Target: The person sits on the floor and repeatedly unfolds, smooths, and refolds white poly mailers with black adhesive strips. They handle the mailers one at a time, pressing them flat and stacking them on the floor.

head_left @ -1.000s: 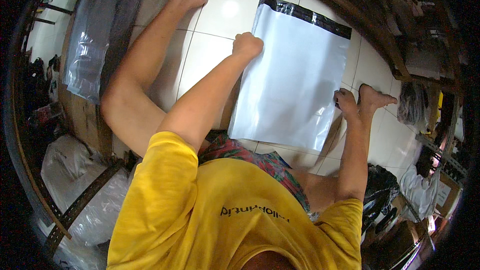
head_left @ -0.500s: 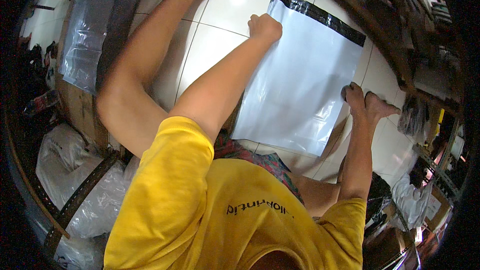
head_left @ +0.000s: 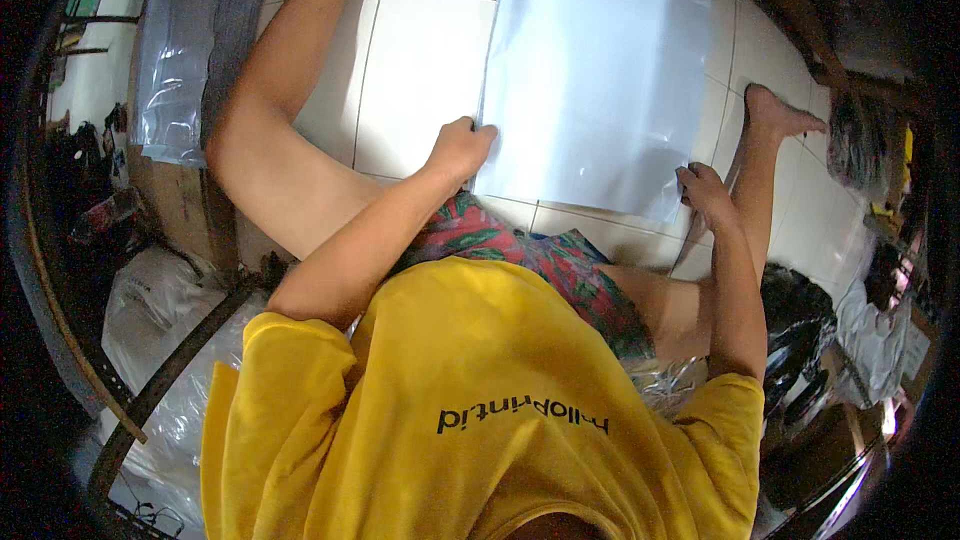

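A large white plastic mailer bag (head_left: 595, 80) lies flat on the floor between my spread legs, its far end banded in black. The near part of its left edge is pinched by my left hand (head_left: 462, 152), fingers closed. At the near right corner, my right hand (head_left: 705, 190) grips the opposite edge, also closed. The bag's far end runs out of the picture at the top.
White floor tiles (head_left: 425, 70) surround the bag. Another grey-white plastic bag (head_left: 175, 70) lies on brown cardboard at far left. Clear plastic wrapping (head_left: 150, 320) is bundled by a dark metal bar (head_left: 170, 370). Black plastic (head_left: 795, 325) sits at right.
The bag appears higher in the picture, its far end now cut off. My left hand has come down its left edge, nearer my body; my right hand stays by the near right corner.
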A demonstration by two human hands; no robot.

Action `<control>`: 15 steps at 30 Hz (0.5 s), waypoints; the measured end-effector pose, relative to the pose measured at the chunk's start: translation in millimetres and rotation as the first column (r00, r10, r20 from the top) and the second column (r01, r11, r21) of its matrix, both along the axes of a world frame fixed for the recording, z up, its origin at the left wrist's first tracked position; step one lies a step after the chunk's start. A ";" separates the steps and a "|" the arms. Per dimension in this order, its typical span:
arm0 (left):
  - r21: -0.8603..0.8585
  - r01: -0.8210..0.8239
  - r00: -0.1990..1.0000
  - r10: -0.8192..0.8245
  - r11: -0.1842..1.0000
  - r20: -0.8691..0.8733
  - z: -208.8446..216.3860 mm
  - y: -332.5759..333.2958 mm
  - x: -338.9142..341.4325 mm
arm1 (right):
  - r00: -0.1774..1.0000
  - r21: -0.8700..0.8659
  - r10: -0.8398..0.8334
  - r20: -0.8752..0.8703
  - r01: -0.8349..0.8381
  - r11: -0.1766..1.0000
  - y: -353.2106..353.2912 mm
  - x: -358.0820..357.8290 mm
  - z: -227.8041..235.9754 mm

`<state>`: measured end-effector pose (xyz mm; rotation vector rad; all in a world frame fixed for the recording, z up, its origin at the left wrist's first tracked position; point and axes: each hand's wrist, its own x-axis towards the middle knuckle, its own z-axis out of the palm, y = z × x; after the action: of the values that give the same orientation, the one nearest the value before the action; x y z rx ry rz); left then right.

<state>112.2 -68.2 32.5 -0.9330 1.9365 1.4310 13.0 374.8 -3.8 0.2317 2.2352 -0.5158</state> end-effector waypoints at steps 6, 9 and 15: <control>-0.237 0.026 0.991 -0.057 0.971 -0.123 -6.1 18.5 14.4 | 0.961 0.115 0.175 -0.215 -0.153 0.981 -21.4 12.5 7.3; -0.157 -0.015 0.990 -0.008 0.987 -0.144 -7.8 19.5 12.3 | 0.973 0.074 0.060 -0.223 -0.045 0.996 -18.2 14.2 4.2; -0.363 0.168 0.961 -0.235 0.917 -0.148 17.5 16.1 29.2 | 0.977 0.140 0.138 -0.164 -0.116 0.983 -32.8 33.0 45.3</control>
<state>141.4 -52.1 50.0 -0.7346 2.4052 1.1109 46.0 342.0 41.6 0.1123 2.4375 -0.3321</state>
